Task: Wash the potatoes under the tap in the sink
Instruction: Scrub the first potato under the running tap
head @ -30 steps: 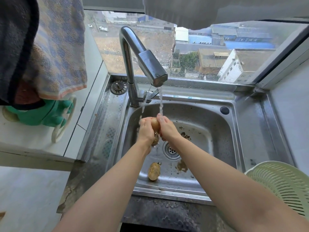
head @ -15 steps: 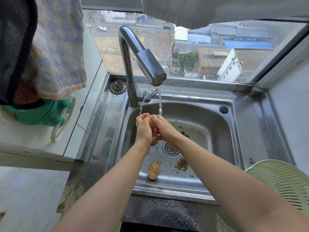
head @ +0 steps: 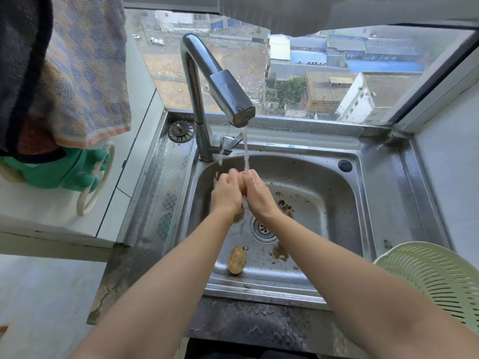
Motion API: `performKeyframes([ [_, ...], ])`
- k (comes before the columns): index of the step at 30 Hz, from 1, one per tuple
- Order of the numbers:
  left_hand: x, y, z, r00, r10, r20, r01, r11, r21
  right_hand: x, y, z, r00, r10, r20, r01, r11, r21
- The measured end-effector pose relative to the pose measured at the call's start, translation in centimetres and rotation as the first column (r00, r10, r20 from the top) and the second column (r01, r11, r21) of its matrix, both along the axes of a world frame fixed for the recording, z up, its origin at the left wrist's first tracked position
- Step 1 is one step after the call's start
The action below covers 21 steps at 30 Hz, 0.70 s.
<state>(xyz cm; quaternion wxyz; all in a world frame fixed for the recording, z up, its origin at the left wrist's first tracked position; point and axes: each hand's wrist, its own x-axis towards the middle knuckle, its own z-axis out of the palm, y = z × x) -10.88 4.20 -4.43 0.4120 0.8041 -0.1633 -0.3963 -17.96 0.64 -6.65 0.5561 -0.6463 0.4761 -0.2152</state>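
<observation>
A: Item one, largest?
B: Stainless-steel sink basin (head: 324, 193), rectangular with rounded corners, brown dirt flecks on its floor, round drain strainer (head: 263, 228) at centre.

A: Next?
B: Pale green slotted plastic colander (head: 435, 278), on the counter at the sink's right front corner, partly out of frame.

A: Fittings?
B: Chrome swivel tap (head: 207, 79), mounted at the rear left of the basin, spout over the bowl, a thin stream of water (head: 245, 154) falling onto the hands.

A: Hands?
B: Left hand (head: 226, 193) and right hand (head: 256, 194), pressed together under the stream above the drain, both curled closed around a small yellow-brown potato (head: 242, 186). Only a sliver of it shows between the palms.

A: Other produce?
B: Second brown oval potato (head: 236, 260), lying loose on the basin floor near the front wall, just ahead of the drain, apart from both hands.

A: Smallest?
B: Round metal sink plug (head: 181, 130), resting on the ledge left of the tap base.
</observation>
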Motion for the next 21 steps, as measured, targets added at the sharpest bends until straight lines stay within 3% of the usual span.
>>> performKeyframes([
  [2, 0.3, -0.2, -0.4, 0.985, 0.131, -0.115, -0.133, 0.991, -0.016, 0.1, 0.3, 0.0, 1.000, -0.023, 0.000, 0.023, 1.000, 0.010],
  [6, -0.6, 0.3, 0.5, 0.994, -0.031, -0.107, 0.011, 0.984, -0.180, 0.3, -0.4, 0.6, 0.991, -0.131, -0.007, 0.131, 0.990, 0.042],
  [9, 0.0, -0.1, 0.0, 0.982, 0.067, -0.177, -0.084, 0.993, -0.087, 0.1, -0.3, 0.1, 0.991, -0.118, -0.056, 0.119, 0.993, 0.020],
  [11, 0.3, 0.1, 0.0, 0.977, 0.020, -0.212, -0.047, 0.991, -0.123, 0.2, -0.3, -0.1, 0.986, -0.163, -0.043, 0.165, 0.986, 0.037],
  [14, -0.5, 0.8, 0.5, 0.971, -0.175, -0.160, 0.132, 0.960, -0.246, 0.2, -1.1, 0.4, 0.977, -0.202, -0.064, 0.207, 0.973, 0.099],
  [18, -0.4, 0.4, 0.5, 0.982, 0.047, -0.186, -0.070, 0.990, -0.121, -0.1, -0.9, 0.2, 0.982, -0.159, -0.103, 0.169, 0.981, 0.096],
  [21, -0.6, 1.0, 0.5, 0.982, -0.107, -0.153, 0.070, 0.970, -0.232, 0.1, -1.0, 0.5, 0.980, -0.156, -0.126, 0.176, 0.970, 0.167],
])
